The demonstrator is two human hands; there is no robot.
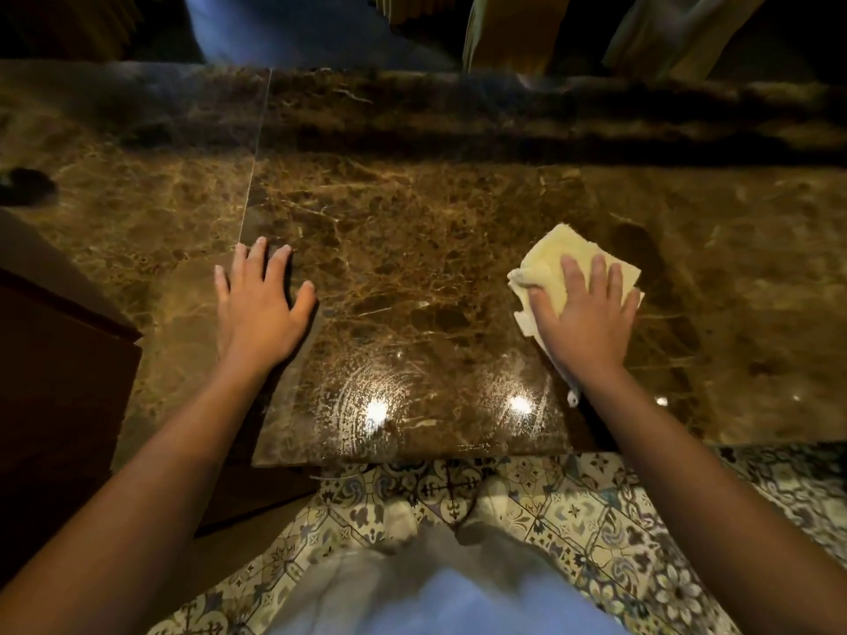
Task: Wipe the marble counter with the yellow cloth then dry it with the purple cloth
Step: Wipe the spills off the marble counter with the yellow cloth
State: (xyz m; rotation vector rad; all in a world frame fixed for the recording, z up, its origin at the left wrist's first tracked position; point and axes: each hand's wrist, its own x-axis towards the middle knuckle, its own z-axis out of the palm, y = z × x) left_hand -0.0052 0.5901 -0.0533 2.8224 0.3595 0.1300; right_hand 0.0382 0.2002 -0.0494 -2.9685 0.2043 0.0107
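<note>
The yellow cloth [561, 263] lies folded on the brown marble counter [412, 249], pinned under the right hand [584, 313], which is laid flat on top of it with the palm down and the fingers [596, 277] spread, pressing rather than gripping. A pale square of the cloth shows beyond the fingertips, a bunched, lighter fold sticks out on the thumb side of the hand, and a thin strip trails back under the wrist toward the counter's near edge, ending in a small white tag [573, 397]. Well apart from it, across a bare stretch of stone, the left hand [259, 309] rests palm down directly on the marble, fingers splayed and holding nothing. Its fingertips lie just beside a thin seam [254, 162] that runs away from the person across the slab. Between the two forearms, nearer the body than either hand, the polished stone carries curved, whitish wipe streaks [362, 396] around two bright spots of reflected light. A purple cloth cannot be made out anywhere on the surface. A dark wooden cabinet [59, 382] stands beside the left forearm, and below the counter's near edge is a patterned tile floor [573, 506] with pale trousers [412, 588] in the foreground.
</note>
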